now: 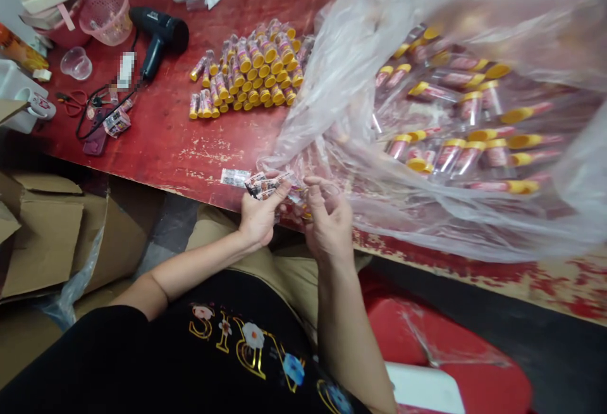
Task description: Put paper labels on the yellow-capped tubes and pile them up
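Near the table's front edge, my left hand (258,217) is closed, pinching a bunch of printed plastic labels (263,187) between thumb and fingers. Close beside it, my right hand (331,219) has its fingers pinched around a small clear tube, whose yellow cap (307,215) peeks out below; most of it is hidden by the fingers. Another flat label (235,177) lies on the table just left of my hands. To the right, a large clear plastic bag (327,110) spreads open, with many loose yellow-capped tubes (472,107) inside.
Wrapped yellow-capped tubes (256,57) are stacked on the red table (190,155). Left of them lie a hair dryer (159,35), scissors (72,103), a pink basket (108,14) and a mug (38,105). Cardboard boxes (42,243) stand below left; a red stool (455,338) is at right.
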Demonstrator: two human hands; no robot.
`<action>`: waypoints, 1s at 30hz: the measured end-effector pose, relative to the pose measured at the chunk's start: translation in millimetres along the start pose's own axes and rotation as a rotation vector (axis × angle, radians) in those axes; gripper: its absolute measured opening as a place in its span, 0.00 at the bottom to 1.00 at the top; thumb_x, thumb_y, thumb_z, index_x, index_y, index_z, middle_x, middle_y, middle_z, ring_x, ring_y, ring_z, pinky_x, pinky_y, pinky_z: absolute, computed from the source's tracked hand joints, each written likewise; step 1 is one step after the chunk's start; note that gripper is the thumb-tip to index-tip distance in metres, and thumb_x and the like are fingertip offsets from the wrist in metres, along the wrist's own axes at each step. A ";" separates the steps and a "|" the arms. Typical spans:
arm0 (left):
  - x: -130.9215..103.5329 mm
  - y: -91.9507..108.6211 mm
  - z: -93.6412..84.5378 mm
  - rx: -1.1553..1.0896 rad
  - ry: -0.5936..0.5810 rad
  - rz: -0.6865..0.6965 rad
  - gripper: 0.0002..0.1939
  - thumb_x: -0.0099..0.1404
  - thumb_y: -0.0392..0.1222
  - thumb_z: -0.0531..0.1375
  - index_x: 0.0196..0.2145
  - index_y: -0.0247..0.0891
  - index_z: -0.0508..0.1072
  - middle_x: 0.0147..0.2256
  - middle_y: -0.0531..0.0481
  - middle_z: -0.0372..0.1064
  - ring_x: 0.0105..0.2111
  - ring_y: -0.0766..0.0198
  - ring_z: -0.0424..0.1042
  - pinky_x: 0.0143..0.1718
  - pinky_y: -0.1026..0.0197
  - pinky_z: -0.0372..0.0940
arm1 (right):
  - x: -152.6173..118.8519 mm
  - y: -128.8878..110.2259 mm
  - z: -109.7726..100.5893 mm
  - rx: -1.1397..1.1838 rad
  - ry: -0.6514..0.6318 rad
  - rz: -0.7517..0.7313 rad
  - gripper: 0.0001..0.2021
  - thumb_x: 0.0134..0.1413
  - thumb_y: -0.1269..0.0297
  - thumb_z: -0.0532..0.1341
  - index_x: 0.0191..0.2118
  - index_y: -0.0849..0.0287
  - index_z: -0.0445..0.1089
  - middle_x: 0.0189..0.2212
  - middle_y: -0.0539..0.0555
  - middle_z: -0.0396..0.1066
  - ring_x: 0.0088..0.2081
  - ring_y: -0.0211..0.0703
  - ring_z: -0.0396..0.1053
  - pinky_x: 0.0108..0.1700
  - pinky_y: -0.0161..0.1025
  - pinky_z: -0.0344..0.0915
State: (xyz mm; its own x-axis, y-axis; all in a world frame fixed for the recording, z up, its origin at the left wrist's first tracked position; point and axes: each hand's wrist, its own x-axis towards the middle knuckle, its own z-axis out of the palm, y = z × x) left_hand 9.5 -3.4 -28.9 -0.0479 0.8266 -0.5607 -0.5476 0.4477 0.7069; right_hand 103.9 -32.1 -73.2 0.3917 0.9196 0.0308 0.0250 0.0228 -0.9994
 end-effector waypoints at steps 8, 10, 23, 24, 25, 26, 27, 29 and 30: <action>1.3 12.4 -1.7 -0.047 0.039 -0.161 0.22 0.47 0.38 0.82 0.37 0.33 0.79 0.30 0.55 0.75 0.26 0.72 0.69 0.28 0.65 0.61 | -31.7 -18.0 -33.6 -0.049 -0.020 -0.010 0.24 0.65 0.52 0.66 0.63 0.53 0.69 0.45 0.55 0.72 0.36 0.41 0.75 0.39 0.42 0.77; -1.0 14.0 -1.0 -0.054 0.029 -0.175 0.23 0.47 0.38 0.82 0.38 0.33 0.79 0.30 0.55 0.75 0.26 0.73 0.69 0.27 0.66 0.61 | -41.2 -21.9 -37.6 -0.139 0.020 -0.119 0.22 0.64 0.57 0.69 0.61 0.53 0.71 0.47 0.57 0.74 0.43 0.45 0.77 0.45 0.45 0.78; -14.8 11.9 -5.7 -0.019 -0.181 -0.248 0.26 0.44 0.43 0.83 0.35 0.33 0.77 0.32 0.53 0.77 0.28 0.69 0.74 0.29 0.64 0.68 | -47.5 -37.0 -46.2 -0.501 0.152 -0.592 0.22 0.61 0.71 0.71 0.60 0.51 0.78 0.47 0.57 0.82 0.46 0.48 0.82 0.49 0.46 0.79; -15.6 12.2 -5.9 -0.015 -0.189 -0.251 0.25 0.45 0.43 0.83 0.35 0.33 0.77 0.32 0.52 0.77 0.28 0.69 0.74 0.30 0.65 0.68 | -48.9 -36.5 -46.9 -0.510 0.112 -0.554 0.23 0.63 0.70 0.69 0.63 0.51 0.77 0.49 0.59 0.82 0.49 0.50 0.81 0.52 0.48 0.79; -16.1 12.7 -6.2 -0.009 -0.194 -0.252 0.25 0.46 0.43 0.83 0.36 0.33 0.77 0.32 0.52 0.77 0.28 0.69 0.74 0.30 0.65 0.68 | -50.3 -35.9 -47.8 -0.523 0.051 -0.520 0.24 0.66 0.69 0.67 0.65 0.51 0.74 0.51 0.60 0.81 0.52 0.51 0.81 0.54 0.49 0.79; -16.2 13.5 -6.6 -0.002 -0.195 -0.246 0.26 0.46 0.44 0.83 0.37 0.33 0.78 0.31 0.53 0.77 0.27 0.70 0.73 0.30 0.65 0.68 | -51.8 -35.5 -48.9 -0.537 -0.007 -0.501 0.25 0.67 0.69 0.65 0.68 0.51 0.72 0.53 0.61 0.81 0.53 0.51 0.80 0.54 0.49 0.79; -16.0 14.2 -7.1 0.007 -0.195 -0.235 0.27 0.45 0.44 0.83 0.39 0.33 0.78 0.31 0.53 0.77 0.26 0.70 0.73 0.29 0.65 0.68 | -53.4 -35.3 -49.9 -0.544 -0.048 -0.494 0.26 0.68 0.70 0.64 0.69 0.51 0.71 0.53 0.61 0.81 0.53 0.50 0.81 0.54 0.47 0.79; -15.5 15.0 -7.9 0.030 -0.201 -0.219 0.33 0.43 0.45 0.84 0.45 0.34 0.79 0.32 0.53 0.78 0.26 0.69 0.73 0.29 0.65 0.69 | -57.3 -35.7 -50.5 -0.537 -0.053 -0.507 0.28 0.66 0.72 0.65 0.70 0.50 0.70 0.51 0.60 0.82 0.50 0.47 0.81 0.51 0.44 0.79; -15.6 14.8 -8.3 0.038 -0.206 -0.210 0.36 0.42 0.46 0.84 0.47 0.34 0.78 0.33 0.52 0.78 0.26 0.69 0.74 0.29 0.64 0.69 | -59.6 -36.1 -49.6 -0.527 -0.027 -0.513 0.29 0.65 0.73 0.67 0.69 0.50 0.71 0.49 0.59 0.83 0.49 0.46 0.82 0.50 0.42 0.79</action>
State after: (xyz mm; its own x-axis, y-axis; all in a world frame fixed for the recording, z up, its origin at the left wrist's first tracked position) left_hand -4.8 -12.5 -13.3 0.2352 0.7647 -0.5999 -0.4956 0.6253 0.6028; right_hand 125.3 -107.2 -38.2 0.1894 0.8532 0.4859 0.6403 0.2678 -0.7199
